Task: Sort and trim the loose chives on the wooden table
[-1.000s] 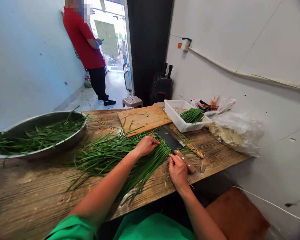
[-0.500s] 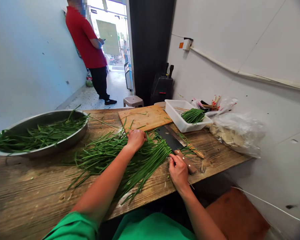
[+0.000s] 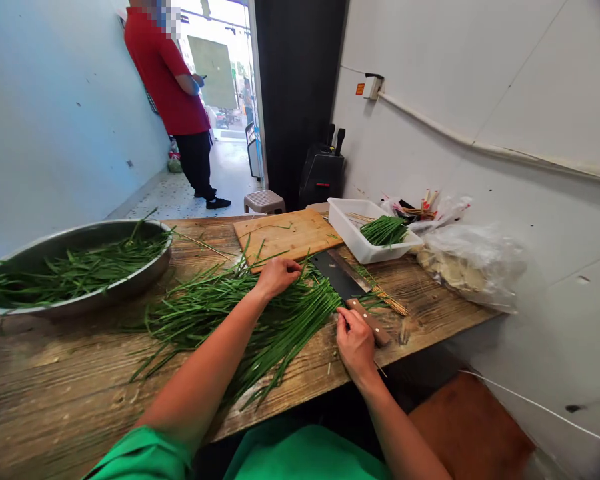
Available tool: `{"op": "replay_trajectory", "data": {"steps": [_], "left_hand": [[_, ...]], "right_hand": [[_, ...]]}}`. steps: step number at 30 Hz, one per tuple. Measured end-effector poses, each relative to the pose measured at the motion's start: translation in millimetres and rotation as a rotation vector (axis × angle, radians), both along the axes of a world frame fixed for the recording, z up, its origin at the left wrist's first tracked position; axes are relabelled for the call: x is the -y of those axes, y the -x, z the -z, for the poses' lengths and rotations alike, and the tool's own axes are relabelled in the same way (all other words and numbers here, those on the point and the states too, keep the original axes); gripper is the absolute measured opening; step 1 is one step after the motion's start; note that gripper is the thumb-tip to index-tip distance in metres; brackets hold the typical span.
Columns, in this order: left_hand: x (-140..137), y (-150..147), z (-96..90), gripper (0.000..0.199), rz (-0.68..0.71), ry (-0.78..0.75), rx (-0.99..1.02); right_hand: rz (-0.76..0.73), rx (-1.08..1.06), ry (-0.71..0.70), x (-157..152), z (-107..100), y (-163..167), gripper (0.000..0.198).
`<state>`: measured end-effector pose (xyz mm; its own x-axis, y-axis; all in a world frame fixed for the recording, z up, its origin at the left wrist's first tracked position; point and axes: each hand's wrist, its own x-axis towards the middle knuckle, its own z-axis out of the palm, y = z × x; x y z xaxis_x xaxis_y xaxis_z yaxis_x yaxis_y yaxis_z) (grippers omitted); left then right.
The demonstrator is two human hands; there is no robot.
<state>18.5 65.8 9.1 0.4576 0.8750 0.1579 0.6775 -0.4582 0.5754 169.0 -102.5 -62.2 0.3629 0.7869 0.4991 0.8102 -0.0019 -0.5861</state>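
Closest in, the right hand (image 3: 356, 341) sits at the near edge of the wooden tabletop (image 3: 55, 373), fingers curled and bunched at the cut ends of the chives (image 3: 260, 320), right beside the cleaver (image 3: 347, 290) handle. Can't tell if it's actually pinching any stalks or just touching them.

The left hand (image 3: 276, 275) is a bit farther out, resting on top of the chive pile with fingers curled down into the greens, loosely gathering a few blades (looks more like a claw than a flat palm). The chives are spread in a big loose fan across the middle of the tabletop, tips pointing left.

The cleaver lies flat just right of the pile, blade pointing away, with some skewers (image 3: 387, 299) next to it. Behind that there's a cutting board (image 3: 285, 235), and right of it a white tub (image 3: 347, 230) with more trimmed chives inside. A metal basin (image 3: 105, 290) full of greens sits far left, and plastic bags (image 3: 467, 263) lie against the right wall.

Way back by the doorway a person (image 3: 177, 87) in a red shirt stands.
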Motion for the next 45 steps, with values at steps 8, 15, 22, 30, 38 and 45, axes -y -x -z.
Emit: {"op": "replay_trajectory", "data": {"steps": [8, 15, 22, 30, 38, 45], "left_hand": [[4.3, -1.3, 3.8, 0.024, 0.005, -0.147, -0.186], [-0.3, 4.9, 0.6, 0.018, -0.007, -0.163, -0.229], [-1.9, 7.7, -7.2, 0.026, -0.005, -0.104, -0.101], [-1.2, 5.4, -1.2, 0.024, 0.035, -0.121, -0.086], [-16.6, 29.0, -3.6, 0.018, 0.106, -0.020, -0.245], [-3.1, 18.1, -14.6, 0.024, 0.020, -0.183, -0.009]], "right_hand": [[0.006, 0.010, -0.008, 0.3, -0.6, 0.1, 0.029], [0.007, 0.020, -0.026, 0.2, -0.1, 0.1, 0.029], [0.002, 0.022, -0.024, -0.4, 0.8, -0.5, 0.028], [0.008, 0.012, -0.024, -0.2, 0.3, 0.0, 0.028], [-0.010, 0.011, -0.047, -1.1, 2.5, -0.7, 0.029], [-0.008, 0.020, -0.053, -0.9, 2.4, 0.1, 0.029]]}}
